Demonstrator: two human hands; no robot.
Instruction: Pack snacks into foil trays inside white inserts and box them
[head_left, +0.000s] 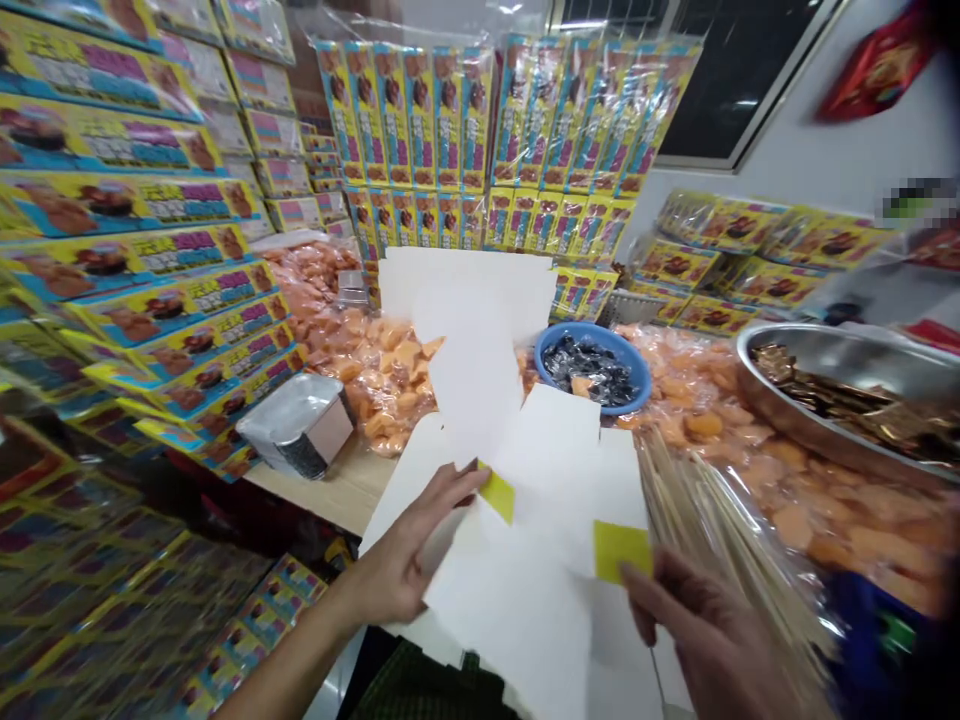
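A white cardboard box blank [517,590] lies unfolded in front of me, its plain side up. Two small flaps on it are turned over and show yellow. My left hand [420,540] grips the blank's left side, fingertips against the left yellow flap [496,495] and thumb lower down near the edge. At the right, my right hand [705,620] pinches the right yellow flap [624,550] between thumb and fingers; it is somewhat blurred. More white cardboard [472,300] stands up behind the blank and lies beneath it.
A blue basin [643,370] of dark packets stands behind the cardboard. Foil trays [296,425] are stacked at left. Orange pieces in plastic [390,380] lie around. Thin wooden sticks [697,510] and a metal bowl [757,400] are at right. Printed boxes [142,200] tower left.
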